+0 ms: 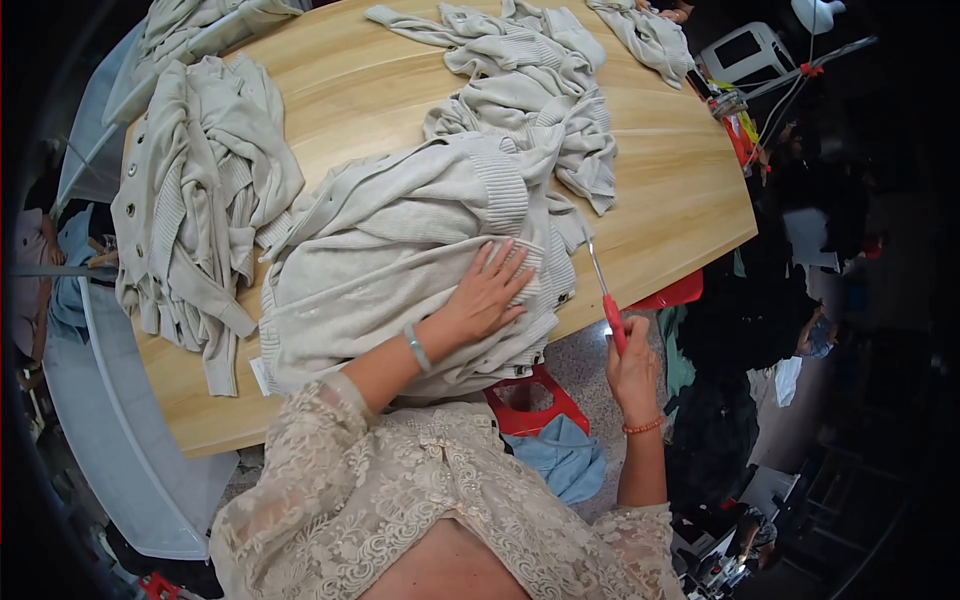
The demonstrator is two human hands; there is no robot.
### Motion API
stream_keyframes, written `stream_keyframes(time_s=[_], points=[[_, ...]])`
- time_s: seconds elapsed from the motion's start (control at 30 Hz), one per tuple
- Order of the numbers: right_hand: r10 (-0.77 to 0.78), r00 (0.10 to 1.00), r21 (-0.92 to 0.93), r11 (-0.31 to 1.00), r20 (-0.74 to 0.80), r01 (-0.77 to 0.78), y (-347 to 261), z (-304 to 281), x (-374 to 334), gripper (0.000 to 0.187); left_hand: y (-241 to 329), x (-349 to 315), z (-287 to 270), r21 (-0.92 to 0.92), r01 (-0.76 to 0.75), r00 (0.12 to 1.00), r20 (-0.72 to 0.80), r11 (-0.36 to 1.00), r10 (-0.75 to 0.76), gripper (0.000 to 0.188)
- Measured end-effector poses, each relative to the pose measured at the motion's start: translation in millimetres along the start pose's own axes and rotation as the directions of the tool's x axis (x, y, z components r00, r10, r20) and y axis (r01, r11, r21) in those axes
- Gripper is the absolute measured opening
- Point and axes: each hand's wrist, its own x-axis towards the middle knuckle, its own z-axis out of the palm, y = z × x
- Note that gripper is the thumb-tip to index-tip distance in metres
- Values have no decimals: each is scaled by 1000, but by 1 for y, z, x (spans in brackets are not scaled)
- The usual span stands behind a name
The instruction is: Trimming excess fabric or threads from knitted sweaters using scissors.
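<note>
A light grey knitted cardigan lies spread at the near edge of the table, its ribbed bands toward the right. My left hand rests flat on it near the ribbing, fingers spread. Over the floor just right of the table edge, my right hand grips a red-handled tool with a thin metal shaft. The shaft points up and away from me, its tip close to the end of a grey knit piece; whether they touch I cannot tell. Dark buttons show along the cardigan's near right edge.
More grey knitted garments lie in a heap at the far middle, and another cardigan with metal eyelets lies at left. A red stool and blue cloth are below the near edge. A pale trough flanks the wooden table.
</note>
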Motion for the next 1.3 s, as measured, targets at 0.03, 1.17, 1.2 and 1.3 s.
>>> stream_keyframes(time_s=[0.03, 1.17, 1.2, 1.3], points=[[-101, 994, 54, 993, -52, 104, -8, -7, -5, 27, -4, 2, 4, 36, -19, 998, 57, 999, 17, 61], [-497, 754, 67, 850, 429, 522, -114, -5, -13, 20, -35, -130, -62, 132, 493, 854, -263, 860, -450, 87], [-501, 753, 67, 848, 428, 526, -121, 0, -13, 20, -41, -143, -60, 102, 541, 818, -296, 835, -493, 88], [-561, 682, 78, 795, 470, 601, -148, 9, -14, 23, -47, -180, -65, 90, 624, 751, -345, 776, -564, 87]])
